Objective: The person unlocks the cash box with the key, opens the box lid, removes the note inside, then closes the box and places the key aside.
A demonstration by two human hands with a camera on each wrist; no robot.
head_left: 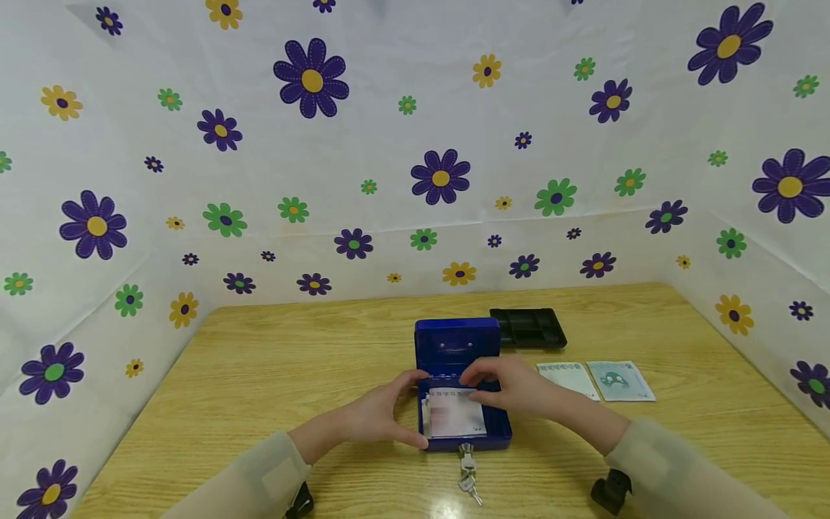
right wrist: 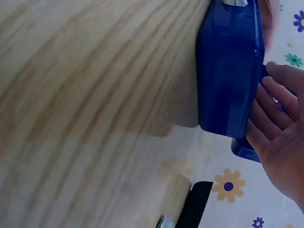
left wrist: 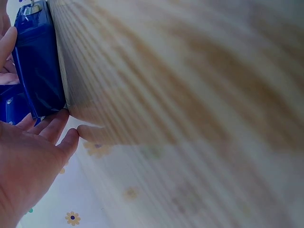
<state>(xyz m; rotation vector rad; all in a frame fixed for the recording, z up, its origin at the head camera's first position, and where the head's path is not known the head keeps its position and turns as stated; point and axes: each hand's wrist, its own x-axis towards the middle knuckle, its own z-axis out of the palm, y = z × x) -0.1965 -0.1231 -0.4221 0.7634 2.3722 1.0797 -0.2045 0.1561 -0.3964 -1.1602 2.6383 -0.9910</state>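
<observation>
The open box (head_left: 498, 437) stands on the worktop (head_left: 311, 339), notes (head_left: 457, 419) inside. The left hand (head_left: 376, 415), spread wide, touches its left side; the right hand (head_left: 521, 389), thumb and fingers apart, is over the notes. Keys (head_left: 467, 476) are at its front; a tray (head_left: 529, 318) lies behind, to the right

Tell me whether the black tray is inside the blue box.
No, the tray lies on the table, behind and to the right of the open box in the head view.
</observation>
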